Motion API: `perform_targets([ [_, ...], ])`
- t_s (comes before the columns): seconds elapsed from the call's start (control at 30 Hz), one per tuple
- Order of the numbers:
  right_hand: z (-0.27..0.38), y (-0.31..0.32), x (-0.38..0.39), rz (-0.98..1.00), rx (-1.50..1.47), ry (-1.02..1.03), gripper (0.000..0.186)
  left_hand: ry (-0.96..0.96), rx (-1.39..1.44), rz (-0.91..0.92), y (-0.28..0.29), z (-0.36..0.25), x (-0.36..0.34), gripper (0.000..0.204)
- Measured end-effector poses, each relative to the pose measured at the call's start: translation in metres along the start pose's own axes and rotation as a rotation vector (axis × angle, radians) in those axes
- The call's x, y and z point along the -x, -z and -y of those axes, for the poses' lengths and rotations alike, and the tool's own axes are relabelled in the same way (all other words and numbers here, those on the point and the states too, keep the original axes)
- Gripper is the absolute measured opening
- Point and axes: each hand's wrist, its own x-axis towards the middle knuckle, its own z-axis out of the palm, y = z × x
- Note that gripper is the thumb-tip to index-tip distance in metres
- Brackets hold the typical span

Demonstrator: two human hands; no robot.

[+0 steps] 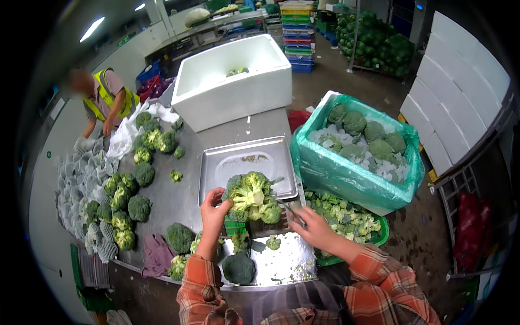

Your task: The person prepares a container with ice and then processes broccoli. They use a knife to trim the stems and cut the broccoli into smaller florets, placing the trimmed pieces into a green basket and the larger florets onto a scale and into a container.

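Note:
My left hand grips a head of broccoli by its side, stalk facing up, above the table. In my right hand is a small knife, its blade close to the broccoli's right edge; whether it touches the broccoli, I cannot tell. Behind the held head lies a shallow metal tray. Below my hands, a dark broccoli head and a small floret rest on a shiny metal surface. More broccoli sits beside my left forearm.
A green-lined box of broccoli and ice stands at right, above a green crate of trimmings. A white foam box sits at the back. Broccoli and foam netting cover the left side, near a person in a yellow vest.

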Motion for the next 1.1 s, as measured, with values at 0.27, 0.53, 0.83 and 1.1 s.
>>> perform_targets([
  [0.27, -0.016, -0.011, -0.051, -0.067, -0.388, -0.163, 0.055, 0.063, 0.277, 0.056, -0.032, 0.006, -0.035, 0.033],
  [0.53, -0.048, -0.051, 0.053, 0.500, -0.031, -0.238, 0.054, 0.221, 0.107, -0.109, -0.005, 0.028, -0.082, 0.038],
  [0.83, -0.090, -0.081, 0.058, 0.363, -0.052, -0.022, 0.048, 0.064, -1.089, 0.135, -0.013, 0.063, 0.099, 0.052],
  [1.1, -0.059, -0.078, 0.048, 0.593, -0.647, -0.598, 0.050, 0.075, -0.807, 0.546, -0.031, 0.063, 0.139, 0.038],
])
